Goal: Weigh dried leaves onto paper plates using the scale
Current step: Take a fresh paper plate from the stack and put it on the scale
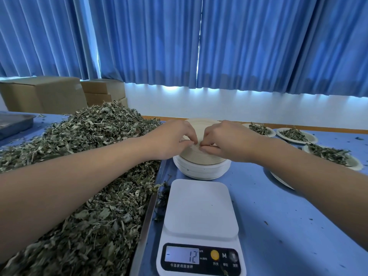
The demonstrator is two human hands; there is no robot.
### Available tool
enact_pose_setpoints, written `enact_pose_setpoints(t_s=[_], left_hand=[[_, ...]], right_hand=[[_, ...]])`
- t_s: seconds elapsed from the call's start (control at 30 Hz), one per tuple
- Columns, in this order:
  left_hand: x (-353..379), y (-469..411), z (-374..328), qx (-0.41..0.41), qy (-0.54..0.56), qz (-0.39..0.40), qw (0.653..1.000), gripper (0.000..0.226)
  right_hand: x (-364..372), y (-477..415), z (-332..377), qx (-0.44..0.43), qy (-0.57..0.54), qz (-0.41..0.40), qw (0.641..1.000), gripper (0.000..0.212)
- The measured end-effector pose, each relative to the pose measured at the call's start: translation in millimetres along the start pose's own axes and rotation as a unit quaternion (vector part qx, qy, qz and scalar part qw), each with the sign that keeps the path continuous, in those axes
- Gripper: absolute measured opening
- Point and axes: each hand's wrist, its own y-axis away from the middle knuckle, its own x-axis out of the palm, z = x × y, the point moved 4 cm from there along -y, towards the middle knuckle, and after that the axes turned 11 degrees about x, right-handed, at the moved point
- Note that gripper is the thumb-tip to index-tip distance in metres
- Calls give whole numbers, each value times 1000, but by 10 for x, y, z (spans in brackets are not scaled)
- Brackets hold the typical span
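Note:
A tall stack of paper plates [201, 166] stands just behind the white scale [200, 212]. My left hand [171, 139] and my right hand [225, 140] meet over the stack's near rim, and the fingertips of both pinch the edge of the top plate [201, 124]. The scale's platform is bare and its display [182, 254] reads -12. A big heap of dried leaves [83, 156] fills a metal tray [145, 222] on the left.
Filled paper plates [296, 135] lie in a row at the right, one [338, 156] close to my right forearm. Cardboard boxes [45, 94] sit at the back left, beside another metal tray [16, 121]. Leaf crumbs dot the blue table [278, 226].

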Motion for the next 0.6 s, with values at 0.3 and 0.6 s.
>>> enact_pose_setpoints(t_s=[0.3, 0.6], left_hand=[[-3, 3, -21, 0, -6, 6, 1000, 21], [-195, -38, -86, 16, -30, -18, 999, 28]], right_hand=[[-30, 26, 50, -54, 80, -51, 994, 42], [-293, 14, -138, -33, 42, -79, 995, 39]])
